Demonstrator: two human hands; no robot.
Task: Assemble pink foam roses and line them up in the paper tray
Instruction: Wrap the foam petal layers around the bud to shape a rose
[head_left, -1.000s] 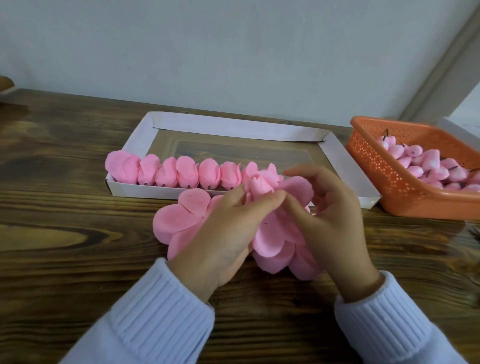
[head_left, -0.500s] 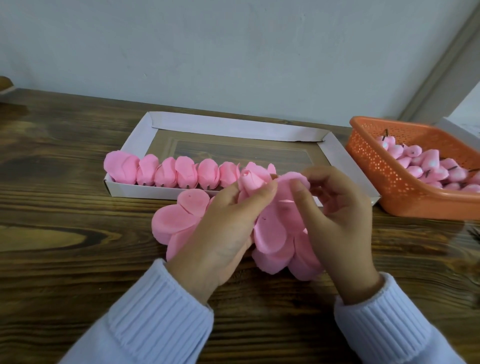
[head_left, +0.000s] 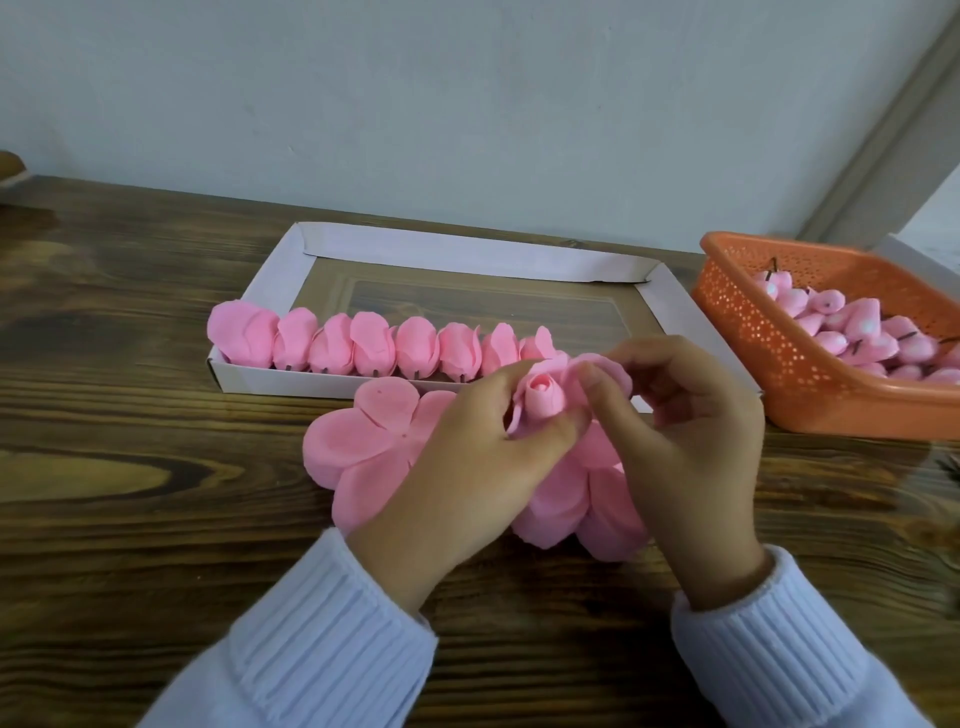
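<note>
A half-made pink foam rose sits between both hands above the table. My left hand grips its bud between thumb and fingers. My right hand pinches a petal against the bud's right side. Flat pink petal sheets lie on the table under the hands, partly hidden by them. Behind them the white paper tray holds several finished roses in a row along its near wall.
An orange perforated basket at the right holds several pink buds with dark stems. A grey wall runs behind the dark wooden table. A white box edge shows behind the basket.
The bud has turned so its tip now faces up toward me. My right hand has brought a petal up against the bud's right side.
</note>
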